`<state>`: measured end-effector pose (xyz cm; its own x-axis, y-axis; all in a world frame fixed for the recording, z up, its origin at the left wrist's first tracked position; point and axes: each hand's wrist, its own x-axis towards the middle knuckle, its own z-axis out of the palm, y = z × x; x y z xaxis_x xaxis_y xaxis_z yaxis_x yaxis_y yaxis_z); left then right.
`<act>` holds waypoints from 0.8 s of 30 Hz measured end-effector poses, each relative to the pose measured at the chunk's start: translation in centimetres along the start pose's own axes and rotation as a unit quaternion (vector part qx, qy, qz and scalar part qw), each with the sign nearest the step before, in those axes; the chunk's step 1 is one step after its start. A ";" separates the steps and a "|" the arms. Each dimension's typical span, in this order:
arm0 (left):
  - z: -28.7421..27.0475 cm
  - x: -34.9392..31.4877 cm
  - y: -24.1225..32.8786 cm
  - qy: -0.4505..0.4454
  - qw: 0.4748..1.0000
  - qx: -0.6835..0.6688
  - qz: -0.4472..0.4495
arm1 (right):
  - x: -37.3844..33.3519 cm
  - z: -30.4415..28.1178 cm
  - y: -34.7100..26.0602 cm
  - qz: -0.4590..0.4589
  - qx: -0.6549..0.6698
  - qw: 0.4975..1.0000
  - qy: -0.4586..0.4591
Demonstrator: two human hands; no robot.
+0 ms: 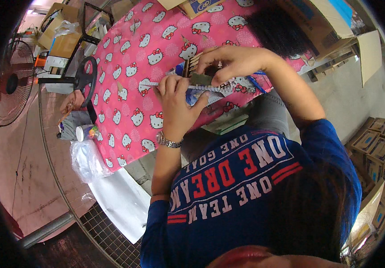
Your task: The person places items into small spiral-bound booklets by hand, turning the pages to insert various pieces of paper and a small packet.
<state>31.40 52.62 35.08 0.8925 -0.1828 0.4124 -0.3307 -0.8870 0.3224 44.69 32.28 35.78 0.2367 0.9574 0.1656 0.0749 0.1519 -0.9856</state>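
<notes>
My left hand (177, 98), with a metal watch (169, 140) on its wrist, rests its curled fingers on a long white notched strip (199, 87); its thumb points right, below the strip. Just above the strip, my right hand (235, 62) arches with bent fingers and thumb around something dark that I cannot make out. A dark green piece (201, 80) lies between the hands, with a row of thin tan sticks (192, 63) by the right fingertips. Underneath is a blue-and-white printed sheet (197, 97), partly covered by both hands.
A pink patterned tablecloth (130, 58) covers the table. Fine black strands (277, 33) lie in a pile at the far right, beside a large cardboard box (322, 27). On the left are a white jar (85, 132), a clear plastic bag (87, 161), a black wheel (86, 80) and a fan (11, 85).
</notes>
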 end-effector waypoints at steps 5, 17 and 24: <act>0.3 -0.2 0.0 0.013 1.000 0.000 -0.005 | 0.1 0.1 -0.8 0.051 0.049 0.998 -0.002; 0.2 -0.3 0.0 0.008 1.000 -0.009 -0.014 | 0.6 -0.1 -0.4 0.019 0.029 0.999 -0.014; 0.3 0.4 -0.2 0.022 0.999 -0.008 -0.023 | 1.4 -1.0 0.7 0.024 0.042 0.998 -0.042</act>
<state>31.92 52.57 34.92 0.8929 -0.1224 0.4333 -0.2940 -0.8873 0.3552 46.01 33.54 35.40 0.1565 0.9806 0.1178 -0.0167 0.1219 -0.9924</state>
